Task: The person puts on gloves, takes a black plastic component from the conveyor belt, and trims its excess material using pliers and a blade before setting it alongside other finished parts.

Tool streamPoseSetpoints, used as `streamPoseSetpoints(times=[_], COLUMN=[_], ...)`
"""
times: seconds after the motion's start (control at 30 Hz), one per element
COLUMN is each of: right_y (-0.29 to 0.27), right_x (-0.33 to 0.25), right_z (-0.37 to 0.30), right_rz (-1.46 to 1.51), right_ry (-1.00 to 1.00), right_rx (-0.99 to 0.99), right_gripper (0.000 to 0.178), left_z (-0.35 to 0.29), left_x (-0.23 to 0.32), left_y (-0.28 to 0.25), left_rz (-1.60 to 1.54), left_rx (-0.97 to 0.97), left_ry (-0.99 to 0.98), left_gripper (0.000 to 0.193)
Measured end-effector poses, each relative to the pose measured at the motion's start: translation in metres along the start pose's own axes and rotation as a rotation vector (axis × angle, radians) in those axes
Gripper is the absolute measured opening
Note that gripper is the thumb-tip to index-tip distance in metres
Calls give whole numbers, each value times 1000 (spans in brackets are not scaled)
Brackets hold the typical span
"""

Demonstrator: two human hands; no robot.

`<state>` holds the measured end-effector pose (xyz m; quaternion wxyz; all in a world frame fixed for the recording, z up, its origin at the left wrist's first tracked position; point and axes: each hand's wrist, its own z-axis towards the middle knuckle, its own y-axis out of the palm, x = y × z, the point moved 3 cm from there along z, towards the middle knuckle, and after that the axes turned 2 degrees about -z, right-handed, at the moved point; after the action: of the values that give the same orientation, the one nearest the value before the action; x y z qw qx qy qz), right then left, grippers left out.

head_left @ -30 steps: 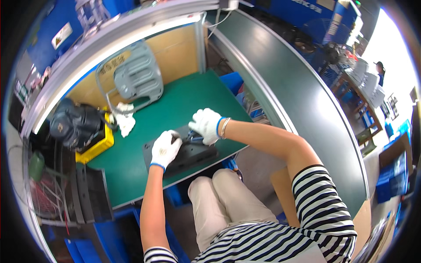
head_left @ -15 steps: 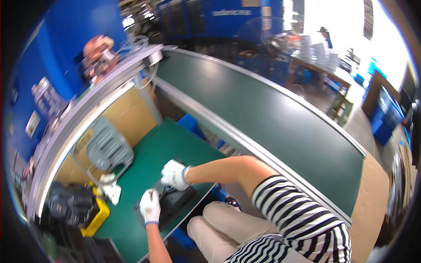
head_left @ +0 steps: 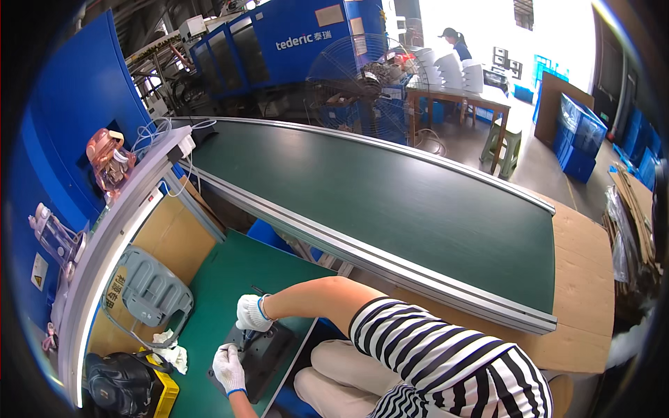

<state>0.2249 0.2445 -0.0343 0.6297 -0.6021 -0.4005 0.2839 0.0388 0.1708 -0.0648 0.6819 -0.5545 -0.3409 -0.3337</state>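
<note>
While gloved hands (head_left: 228,369) (head_left: 252,313) curl over it — grip unclear — black panel (head_left: 265,359), broad, dull, roughly rectangular.

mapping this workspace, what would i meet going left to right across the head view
Clear bottle, grey molded part, gloved left hand, gloved right hand, fan, green stool, stacked blue bins.

Lettered in white across the blue machine (head_left: 296,63); marked in dark characters on a tan patch (head_left: 120,284) by the grey panel (head_left: 152,287); posted with a yellow-triangle warning label (head_left: 40,272) at far left.
</note>
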Motion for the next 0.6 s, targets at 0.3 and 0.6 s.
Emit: streamPoseSetpoints(times=[0.3,0.6], right_y=[-50,34], right_x=[-7,73], right_z=[-53,-147], right_rz=[495,539], right_ry=[304,872], right_rx=[74,-149], right_gripper=[34,66], left_z=[-60,-223], left_x=[34,-184], left_y=[-72,-12], left_rz=[-275,49], left_rx=[279,-31], left_ry=[-52,-558], left_gripper=[15,27])
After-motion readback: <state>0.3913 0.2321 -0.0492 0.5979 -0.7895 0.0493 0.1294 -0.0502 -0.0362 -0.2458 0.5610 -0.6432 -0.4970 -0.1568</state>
